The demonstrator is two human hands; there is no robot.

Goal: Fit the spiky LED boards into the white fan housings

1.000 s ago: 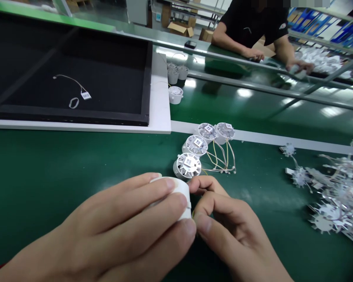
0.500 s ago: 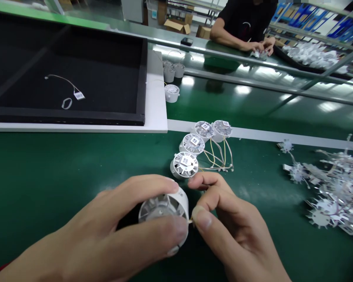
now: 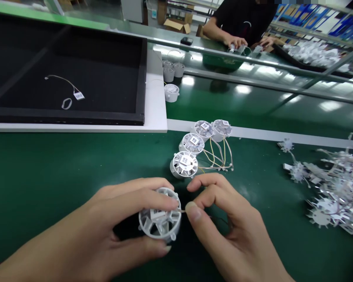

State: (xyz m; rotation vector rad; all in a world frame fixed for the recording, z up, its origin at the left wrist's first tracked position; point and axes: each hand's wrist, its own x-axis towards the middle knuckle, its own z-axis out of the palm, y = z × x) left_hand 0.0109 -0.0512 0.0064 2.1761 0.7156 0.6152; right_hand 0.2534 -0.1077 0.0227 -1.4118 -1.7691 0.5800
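Observation:
My left hand (image 3: 117,215) grips a round white fan housing (image 3: 161,231) by its rim, the thumb at the lower side and fingers across the top. A small label with a printed code shows on its hub, partly covered by a finger. A thin wire (image 3: 181,211) leaves the housing's right side, and my right hand (image 3: 217,211) pinches it between thumb and forefinger. Just beyond lie several similar fan units (image 3: 184,164) with coded labels facing up, their wires (image 3: 220,166) trailing to the right.
At right lies a tangled heap of white star-shaped parts with wires (image 3: 335,192). A black tray (image 3: 106,78) at left holds a loose wired piece (image 3: 79,95). More white housings (image 3: 171,93) stand beside it. Across the bench, a person in black (image 3: 241,23) handles small parts.
My left hand has turned the fan housing so its labelled face shows, and its thumb has moved to the lower rim. My right hand has shifted slightly left, still pinching the wire.

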